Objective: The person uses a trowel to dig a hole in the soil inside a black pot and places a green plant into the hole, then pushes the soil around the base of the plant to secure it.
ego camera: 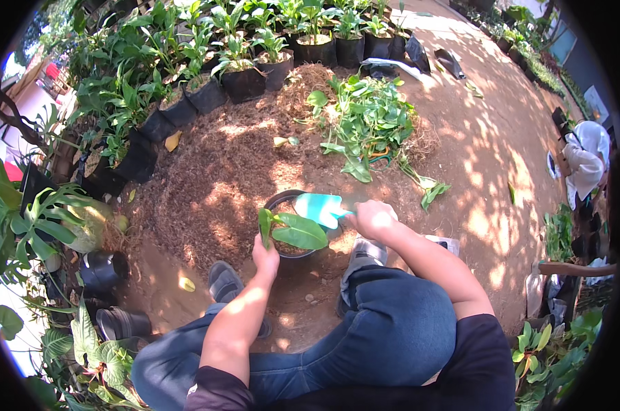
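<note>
A round black plant pot (275,199) stands on the ground between my feet, with brown growing medium inside. My left hand (267,259) is at the pot's near left side, holding a young plant (299,231) with broad green leaves; the leaves hide its stem and the exact grip. In my right hand (376,220) is the handle of a turquoise garden trowel (317,206). The trowel's blade reaches over the pot's far right rim, above the leaves. Whether the blade carries any medium is hard to tell in the glare.
Loose brown medium (202,190) spreads left of the pot. Beyond lies a heap of leafy cuttings (371,113) with orange-handled scissors (379,153). Black grow bags (243,85) with plants line the back. Black pots (122,322) lie at left. A person (587,159) is at far right.
</note>
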Motion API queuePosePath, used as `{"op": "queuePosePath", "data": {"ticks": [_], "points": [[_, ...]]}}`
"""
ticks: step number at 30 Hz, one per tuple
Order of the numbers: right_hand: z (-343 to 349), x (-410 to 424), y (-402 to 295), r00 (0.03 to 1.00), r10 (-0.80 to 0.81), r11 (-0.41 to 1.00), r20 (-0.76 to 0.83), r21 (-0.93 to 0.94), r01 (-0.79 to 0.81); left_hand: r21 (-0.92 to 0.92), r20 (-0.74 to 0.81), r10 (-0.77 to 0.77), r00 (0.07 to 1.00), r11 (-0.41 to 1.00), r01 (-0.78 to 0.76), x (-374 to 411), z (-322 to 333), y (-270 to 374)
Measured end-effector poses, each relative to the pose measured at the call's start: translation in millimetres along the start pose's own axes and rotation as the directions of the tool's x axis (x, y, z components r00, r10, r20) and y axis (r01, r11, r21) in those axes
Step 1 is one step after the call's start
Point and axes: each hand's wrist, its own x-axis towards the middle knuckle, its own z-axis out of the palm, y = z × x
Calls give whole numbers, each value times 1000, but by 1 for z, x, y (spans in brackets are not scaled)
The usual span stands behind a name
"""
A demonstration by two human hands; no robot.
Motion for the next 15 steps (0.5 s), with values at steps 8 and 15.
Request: {"op": "queuePosePath", "data": {"ticks": [8,15], "points": [[-7,1,-6,1000,3,998,-12,67,-2,321,177,-28,984,946,-31,56,-44,44],[-3,6,-8,999,5,999,44,50,-7,35,-58,131,990,991,-129,-7,-6,5]]}}
